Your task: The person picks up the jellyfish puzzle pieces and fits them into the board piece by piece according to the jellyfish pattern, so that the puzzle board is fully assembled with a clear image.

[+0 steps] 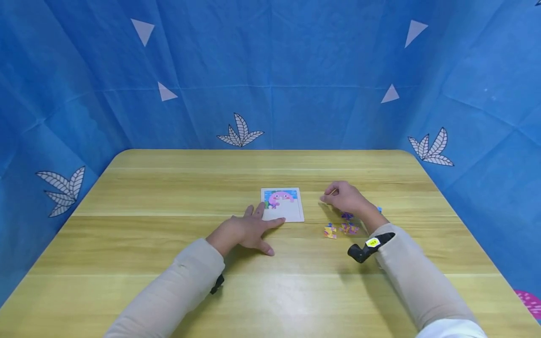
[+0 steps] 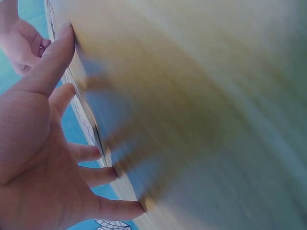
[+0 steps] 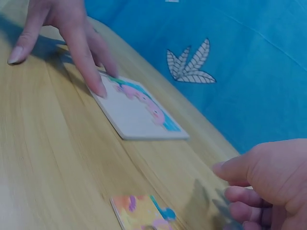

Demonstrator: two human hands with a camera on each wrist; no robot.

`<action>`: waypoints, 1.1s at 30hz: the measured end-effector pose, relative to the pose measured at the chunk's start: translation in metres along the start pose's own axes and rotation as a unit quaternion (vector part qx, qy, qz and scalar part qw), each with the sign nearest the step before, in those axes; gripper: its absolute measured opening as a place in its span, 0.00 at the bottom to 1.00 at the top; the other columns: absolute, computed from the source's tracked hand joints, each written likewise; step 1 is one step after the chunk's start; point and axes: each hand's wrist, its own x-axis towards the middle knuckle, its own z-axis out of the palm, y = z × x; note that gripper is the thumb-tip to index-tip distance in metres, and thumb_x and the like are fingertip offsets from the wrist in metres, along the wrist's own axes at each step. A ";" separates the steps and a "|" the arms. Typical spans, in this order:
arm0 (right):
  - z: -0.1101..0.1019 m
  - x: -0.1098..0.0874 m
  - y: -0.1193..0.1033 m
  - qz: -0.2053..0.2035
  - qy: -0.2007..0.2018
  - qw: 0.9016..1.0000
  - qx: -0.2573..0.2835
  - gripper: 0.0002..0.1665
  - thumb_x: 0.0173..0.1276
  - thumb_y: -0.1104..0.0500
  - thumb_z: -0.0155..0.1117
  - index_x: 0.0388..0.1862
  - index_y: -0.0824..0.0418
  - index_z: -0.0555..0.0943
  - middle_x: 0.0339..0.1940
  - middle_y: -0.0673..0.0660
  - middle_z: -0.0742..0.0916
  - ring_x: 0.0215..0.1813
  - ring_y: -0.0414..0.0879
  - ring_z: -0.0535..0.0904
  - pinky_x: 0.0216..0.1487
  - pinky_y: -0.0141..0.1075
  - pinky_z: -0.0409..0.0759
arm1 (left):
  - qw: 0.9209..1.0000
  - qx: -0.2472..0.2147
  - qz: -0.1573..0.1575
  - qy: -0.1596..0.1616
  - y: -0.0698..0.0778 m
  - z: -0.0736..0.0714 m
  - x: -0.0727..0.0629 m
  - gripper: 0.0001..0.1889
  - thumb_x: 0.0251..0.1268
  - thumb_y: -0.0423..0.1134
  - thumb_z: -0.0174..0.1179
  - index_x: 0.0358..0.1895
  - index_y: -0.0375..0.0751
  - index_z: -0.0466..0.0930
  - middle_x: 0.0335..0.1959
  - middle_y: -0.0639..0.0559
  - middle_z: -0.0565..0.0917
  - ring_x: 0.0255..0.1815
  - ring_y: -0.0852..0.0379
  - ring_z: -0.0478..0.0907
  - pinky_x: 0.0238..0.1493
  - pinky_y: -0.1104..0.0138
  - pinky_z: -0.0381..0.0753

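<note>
A square white puzzle board [image 1: 283, 213] lies mid-table. Pink and blue picture pieces fill its upper part and left side; the rest of its surface is bare white. My left hand [image 1: 252, 231] is spread with straight fingers, the fingertips at the board's left and near edges. The thumb rests on the table, apart from the board. To the right of the board, my right hand [image 1: 344, 198] hovers low over the table with loosely curled fingers, and no piece shows between them. Near its wrist lie a yellow puzzle piece [image 1: 330, 230], a purple-and-yellow one [image 1: 349, 228] and a dark purple one [image 1: 347, 216].
A small blue piece [image 1: 379, 210] peeks out beyond the right wrist. The wooden table [image 1: 190, 188] ends at a blue curtain [image 1: 270, 70] with printed leaves and triangles. Black wrist camera gear [image 1: 363, 252] sits on the right sleeve.
</note>
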 end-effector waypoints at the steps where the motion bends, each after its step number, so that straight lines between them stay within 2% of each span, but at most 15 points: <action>1: -0.001 -0.001 0.003 -0.001 0.002 1.000 -0.003 0.20 0.69 0.52 0.58 0.51 0.67 0.75 0.40 0.61 0.81 0.32 0.48 0.75 0.30 0.37 0.74 | 1.000 0.000 0.000 0.000 0.000 0.000 0.000 0.44 0.52 0.66 0.60 0.72 0.77 0.46 0.77 0.42 0.32 0.76 0.35 0.33 0.63 0.32 0.51; 6: -0.006 -0.006 0.013 0.003 0.012 1.000 -0.011 0.21 0.66 0.52 0.61 0.49 0.67 0.75 0.43 0.63 0.81 0.37 0.49 0.77 0.36 0.38 0.75 | 1.000 0.001 0.000 0.000 -0.001 0.001 0.000 0.44 0.52 0.66 0.60 0.72 0.77 0.46 0.77 0.42 0.32 0.75 0.35 0.33 0.63 0.33 0.51; 12: -0.017 -0.016 0.024 0.007 0.003 1.000 -0.015 0.24 0.60 0.52 0.68 0.48 0.67 0.76 0.40 0.60 0.81 0.40 0.49 0.75 0.38 0.37 0.75 | 1.000 0.003 0.003 0.001 -0.001 0.002 0.002 0.44 0.52 0.67 0.59 0.72 0.78 0.46 0.77 0.42 0.33 0.75 0.35 0.34 0.63 0.32 0.51; 21: -0.024 -0.024 0.038 0.016 -0.007 1.000 -0.024 0.26 0.59 0.51 0.69 0.49 0.69 0.76 0.42 0.61 0.79 0.44 0.51 0.73 0.45 0.40 0.73 | 1.000 0.000 0.000 0.001 -0.002 0.001 0.002 0.44 0.52 0.66 0.60 0.72 0.78 0.46 0.77 0.42 0.33 0.75 0.35 0.33 0.63 0.33 0.51; 33: -0.022 -0.022 0.041 0.018 0.006 1.000 -0.009 0.18 0.62 0.56 0.68 0.44 0.67 0.78 0.35 0.57 0.79 0.36 0.48 0.72 0.36 0.36 0.71 | 1.000 -0.002 0.000 0.002 0.000 0.000 0.002 0.44 0.52 0.66 0.60 0.71 0.78 0.46 0.77 0.42 0.33 0.76 0.35 0.34 0.62 0.33 0.53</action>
